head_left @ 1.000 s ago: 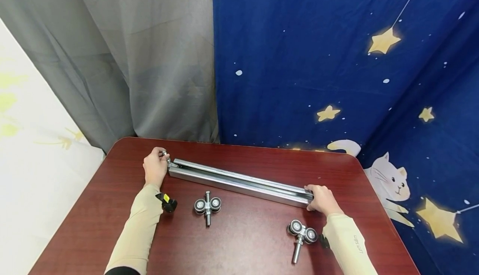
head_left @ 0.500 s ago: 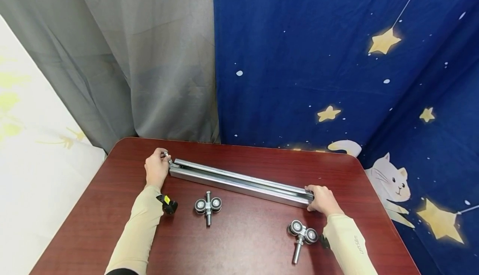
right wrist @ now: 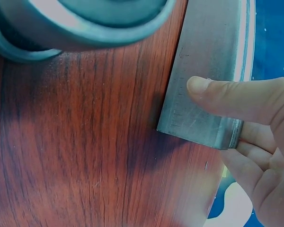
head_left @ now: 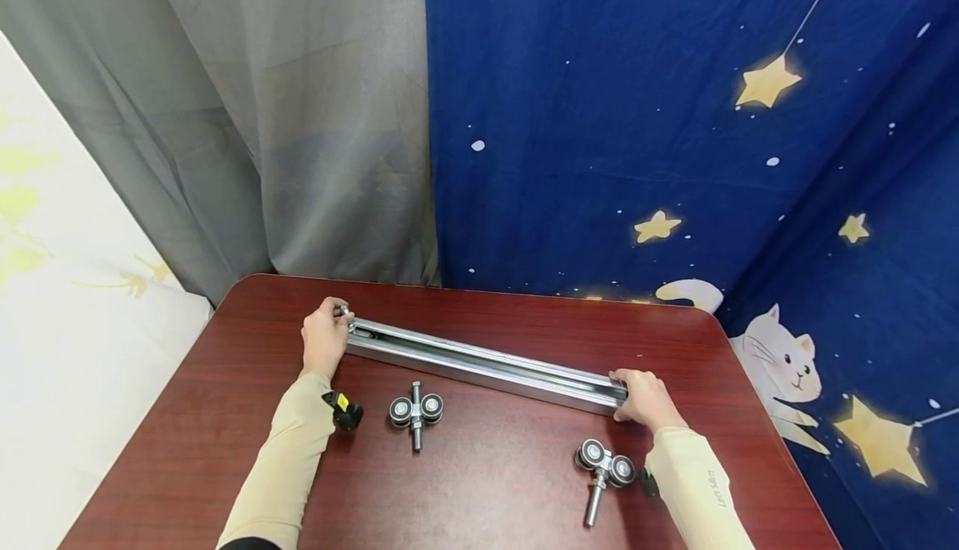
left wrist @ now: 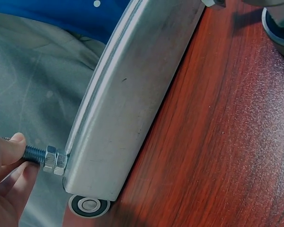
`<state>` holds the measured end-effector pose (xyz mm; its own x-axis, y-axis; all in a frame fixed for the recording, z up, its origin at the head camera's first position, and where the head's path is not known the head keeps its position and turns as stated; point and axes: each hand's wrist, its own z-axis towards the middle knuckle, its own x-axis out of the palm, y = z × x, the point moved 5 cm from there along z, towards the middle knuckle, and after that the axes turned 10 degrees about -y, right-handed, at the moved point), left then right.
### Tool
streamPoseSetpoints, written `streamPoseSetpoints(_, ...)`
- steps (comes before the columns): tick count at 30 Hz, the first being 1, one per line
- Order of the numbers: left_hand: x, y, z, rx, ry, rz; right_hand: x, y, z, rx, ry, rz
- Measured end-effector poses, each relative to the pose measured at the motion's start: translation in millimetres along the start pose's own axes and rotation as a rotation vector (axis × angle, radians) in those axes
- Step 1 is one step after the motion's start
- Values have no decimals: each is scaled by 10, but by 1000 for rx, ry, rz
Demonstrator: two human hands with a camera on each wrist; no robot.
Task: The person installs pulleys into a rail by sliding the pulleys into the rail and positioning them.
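Observation:
A long slotted metal track [head_left: 479, 365] lies slantwise across the table, its slot facing up. My left hand [head_left: 325, 335] is at the track's left end and pinches the threaded bolt [left wrist: 34, 154] of a roller trolley. Most of that trolley is inside the track; one roller wheel [left wrist: 89, 205] still shows outside the end in the left wrist view, and the bolt with its nuts stands up through the slot. At the other end my right hand [head_left: 646, 400] grips the track, thumb [right wrist: 213, 92] on the near side wall and fingers round the far side.
Two more roller trolleys lie on the table in front of the track: one [head_left: 416, 413] left of centre, the other [head_left: 602, 475] near the right forearm. Grey and blue curtains [head_left: 352, 117] hang behind the table's back edge.
My left hand has moved right, sliding the roller trolley from outside the track's left end mostly into it. The right hand and the other two trolleys have stayed put.

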<state>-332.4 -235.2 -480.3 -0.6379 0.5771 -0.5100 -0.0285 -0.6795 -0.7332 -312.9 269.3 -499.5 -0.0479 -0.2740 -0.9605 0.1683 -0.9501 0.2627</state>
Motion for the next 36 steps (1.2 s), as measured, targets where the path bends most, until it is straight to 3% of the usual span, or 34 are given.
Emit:
streamPoseSetpoints(10,6,-68,-26,17,36,11,-3,1,2,-10,-10,7)
streamPoseSetpoints(36,194,-293,-157,88,153,19,-14,7,-9,-7,2,-3)
